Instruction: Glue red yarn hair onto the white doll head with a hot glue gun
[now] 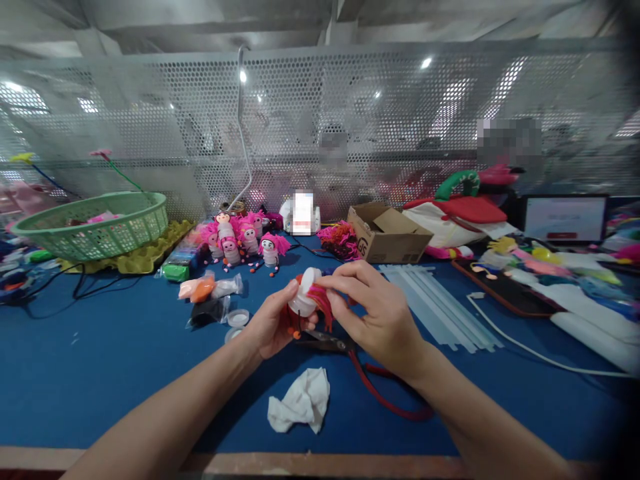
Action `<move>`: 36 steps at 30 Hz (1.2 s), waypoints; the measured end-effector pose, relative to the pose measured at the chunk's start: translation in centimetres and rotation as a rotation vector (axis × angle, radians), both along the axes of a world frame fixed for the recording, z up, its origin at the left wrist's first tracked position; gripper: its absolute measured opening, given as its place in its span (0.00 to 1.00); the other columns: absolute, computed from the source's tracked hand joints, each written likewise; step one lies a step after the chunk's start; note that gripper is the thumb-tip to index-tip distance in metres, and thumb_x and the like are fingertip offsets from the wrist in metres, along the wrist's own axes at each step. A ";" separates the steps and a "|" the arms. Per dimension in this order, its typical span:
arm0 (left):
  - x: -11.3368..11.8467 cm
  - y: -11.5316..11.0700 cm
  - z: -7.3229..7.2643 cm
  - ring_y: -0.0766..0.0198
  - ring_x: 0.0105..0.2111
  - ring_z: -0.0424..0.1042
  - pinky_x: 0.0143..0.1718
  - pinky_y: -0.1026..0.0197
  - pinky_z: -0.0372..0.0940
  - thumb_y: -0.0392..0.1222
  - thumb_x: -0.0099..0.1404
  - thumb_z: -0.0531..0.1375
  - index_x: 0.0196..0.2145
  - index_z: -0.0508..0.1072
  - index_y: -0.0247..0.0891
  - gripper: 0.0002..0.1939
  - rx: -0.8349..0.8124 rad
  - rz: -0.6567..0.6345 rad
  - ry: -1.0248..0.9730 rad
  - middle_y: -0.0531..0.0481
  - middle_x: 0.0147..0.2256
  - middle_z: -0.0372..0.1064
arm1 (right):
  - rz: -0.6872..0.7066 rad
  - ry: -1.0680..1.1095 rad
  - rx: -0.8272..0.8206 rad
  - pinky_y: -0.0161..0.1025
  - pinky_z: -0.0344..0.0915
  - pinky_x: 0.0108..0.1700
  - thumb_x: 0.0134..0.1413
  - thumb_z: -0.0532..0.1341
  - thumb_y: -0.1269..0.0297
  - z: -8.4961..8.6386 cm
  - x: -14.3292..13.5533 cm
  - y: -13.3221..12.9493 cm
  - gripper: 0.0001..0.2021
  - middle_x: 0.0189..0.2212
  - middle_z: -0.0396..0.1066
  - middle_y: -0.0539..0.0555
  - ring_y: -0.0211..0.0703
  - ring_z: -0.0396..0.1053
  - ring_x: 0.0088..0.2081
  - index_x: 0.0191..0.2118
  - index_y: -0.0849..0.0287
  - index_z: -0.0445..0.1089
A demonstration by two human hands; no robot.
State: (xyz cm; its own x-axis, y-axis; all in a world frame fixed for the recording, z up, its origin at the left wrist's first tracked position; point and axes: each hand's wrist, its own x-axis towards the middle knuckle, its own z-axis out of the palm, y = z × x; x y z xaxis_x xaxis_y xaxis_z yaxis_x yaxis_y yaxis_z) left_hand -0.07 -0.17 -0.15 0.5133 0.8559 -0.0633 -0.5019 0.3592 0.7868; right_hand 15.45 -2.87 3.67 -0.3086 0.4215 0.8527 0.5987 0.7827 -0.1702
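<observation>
My left hand [273,321] is closed around a small white plastic-bottle doll [301,301], tilted, with orange beads on thin black cords. Red-pink yarn hair [324,303] hangs from its top on the right side. My right hand [377,310] pinches at the yarn beside the white top; fingertips and yarn overlap there. Beneath both hands lie scissors with red handles [387,398], their blades partly covered by my hands. Nearer the table edge is a crumpled white tissue [301,402]. White round lids [238,318] sit left of my left hand.
Several pink-haired dolls [270,252] stand at the back, near bags of coloured clay [203,287]. A green basket [100,230] is far left. Rightward are a cardboard box [390,233], translucent strips [440,307], a white cable [525,357] and a screen [565,217]. Perforated metal panels [310,120] rise behind.
</observation>
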 end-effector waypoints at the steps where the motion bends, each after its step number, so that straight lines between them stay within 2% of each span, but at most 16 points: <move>1: 0.0 0.0 0.0 0.67 0.18 0.69 0.15 0.70 0.60 0.49 0.57 0.56 0.34 0.69 0.31 0.16 0.002 0.003 -0.002 0.48 0.21 0.70 | 0.003 0.006 -0.001 0.35 0.66 0.31 0.50 0.54 0.77 0.0 0.0 0.0 0.11 0.30 0.65 0.55 0.37 0.65 0.31 0.37 0.60 0.69; 19: -0.1 0.1 0.0 0.67 0.18 0.69 0.12 0.72 0.56 0.50 0.57 0.55 0.35 0.69 0.32 0.17 -0.039 -0.010 0.027 0.48 0.21 0.70 | -0.005 -0.018 -0.007 0.36 0.66 0.31 0.51 0.54 0.75 0.0 -0.1 -0.1 0.09 0.28 0.65 0.55 0.37 0.65 0.29 0.35 0.61 0.71; 25: 0.0 0.0 0.1 0.67 0.19 0.69 0.17 0.70 0.62 0.48 0.58 0.56 0.34 0.70 0.31 0.15 -0.031 0.002 -0.027 0.48 0.22 0.70 | 0.039 0.050 -0.018 0.35 0.66 0.31 0.51 0.53 0.75 0.0 -0.1 -0.2 0.12 0.29 0.65 0.53 0.37 0.65 0.30 0.39 0.57 0.69; 36: -0.1 0.0 0.0 0.68 0.21 0.70 0.22 0.69 0.65 0.45 0.58 0.56 0.33 0.70 0.32 0.12 -0.087 0.028 -0.059 0.48 0.24 0.71 | 0.039 0.014 -0.035 0.37 0.67 0.32 0.52 0.54 0.75 -0.3 -0.2 0.0 0.10 0.29 0.66 0.55 0.37 0.66 0.31 0.37 0.62 0.71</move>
State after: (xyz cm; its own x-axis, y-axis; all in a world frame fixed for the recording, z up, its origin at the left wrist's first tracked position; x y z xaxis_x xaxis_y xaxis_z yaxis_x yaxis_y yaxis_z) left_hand -0.13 -0.15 -0.11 0.4939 0.8628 -0.1080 -0.5578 0.4096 0.7219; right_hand 15.29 -2.91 3.37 -0.3133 0.4391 0.8421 0.5650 0.7989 -0.2063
